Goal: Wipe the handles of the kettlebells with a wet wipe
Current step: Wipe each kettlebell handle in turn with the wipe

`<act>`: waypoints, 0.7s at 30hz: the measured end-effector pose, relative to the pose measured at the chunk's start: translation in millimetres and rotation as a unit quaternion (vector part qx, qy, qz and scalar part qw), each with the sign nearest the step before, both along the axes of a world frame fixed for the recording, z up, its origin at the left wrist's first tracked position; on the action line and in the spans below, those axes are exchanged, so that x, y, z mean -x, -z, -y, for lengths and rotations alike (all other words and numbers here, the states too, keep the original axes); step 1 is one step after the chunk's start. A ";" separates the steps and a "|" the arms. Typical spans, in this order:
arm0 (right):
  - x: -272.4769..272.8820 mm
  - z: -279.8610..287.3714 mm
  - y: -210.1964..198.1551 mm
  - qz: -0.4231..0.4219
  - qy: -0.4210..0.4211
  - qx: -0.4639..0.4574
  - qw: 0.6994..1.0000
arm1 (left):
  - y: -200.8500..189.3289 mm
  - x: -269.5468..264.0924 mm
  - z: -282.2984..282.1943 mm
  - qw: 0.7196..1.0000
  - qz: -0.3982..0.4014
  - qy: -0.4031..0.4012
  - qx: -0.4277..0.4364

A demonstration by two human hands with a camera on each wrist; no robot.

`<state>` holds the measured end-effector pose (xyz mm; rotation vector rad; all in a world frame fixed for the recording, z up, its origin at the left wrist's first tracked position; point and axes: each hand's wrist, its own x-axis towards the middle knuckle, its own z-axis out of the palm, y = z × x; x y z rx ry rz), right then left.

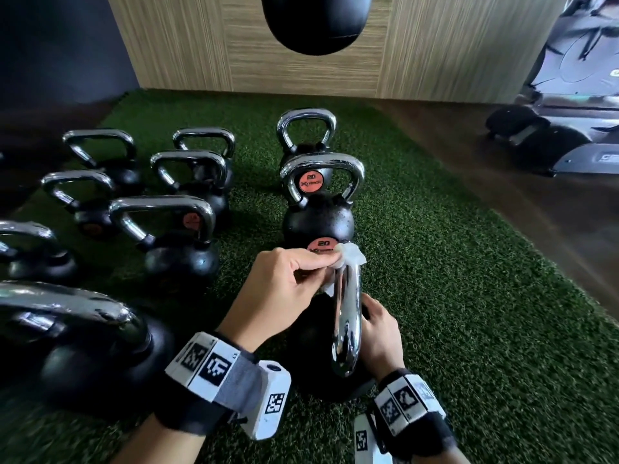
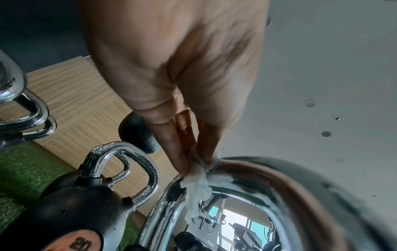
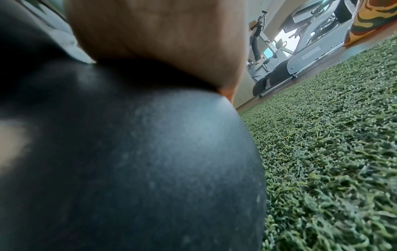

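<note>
The nearest kettlebell has a black ball [image 1: 310, 360] [image 3: 139, 152] and a chrome handle [image 1: 346, 316] [image 2: 167, 212] that runs away from me. My left hand [image 1: 330, 262] [image 2: 193, 161] pinches a crumpled white wet wipe [image 1: 351, 257] [image 2: 197, 185] against the far top bend of that handle. My right hand [image 1: 378, 326] [image 3: 161, 42] rests on the right side of the ball, beside the handle. Its fingertips are hidden behind the chrome.
Another kettlebell marked 20 [image 1: 318, 222] stands just beyond, with a third [image 1: 306, 135] behind it. Several more kettlebells [image 1: 181, 236] fill the green turf [image 1: 469, 296] to the left. A black punching bag [image 1: 316, 21] hangs overhead. An exercise machine [image 1: 569, 95] stands at the right.
</note>
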<state>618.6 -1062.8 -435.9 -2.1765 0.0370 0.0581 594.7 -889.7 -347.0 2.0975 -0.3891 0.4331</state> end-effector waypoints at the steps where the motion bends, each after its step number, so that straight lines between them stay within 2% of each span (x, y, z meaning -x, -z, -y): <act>1: -0.1 -0.1 0.9 0.000 0.000 0.002 1.000 | 1.5 6.4 -1.2 1.000 -0.014 0.004 0.007; 5: -1.1 0.1 3.7 0.002 -0.002 -0.004 1.000 | 11.6 35.6 -7.2 0.998 -0.038 0.033 0.025; 9: -2.2 1.4 6.4 0.003 -0.006 0.008 1.000 | 15.4 45.4 -6.7 0.997 -0.051 0.019 0.055; 14: -3.9 2.1 7.0 0.002 0.004 0.018 1.000 | 33.3 63.6 -9.7 0.982 -0.151 0.067 0.086; 18: -4.2 2.0 7.0 -0.006 0.000 0.024 1.000 | 50.5 78.9 -11.5 0.982 -0.139 0.046 0.118; 21: -1.7 1.3 3.0 -0.010 0.000 0.009 1.000 | 62.0 82.6 -6.0 0.986 -0.128 0.045 0.096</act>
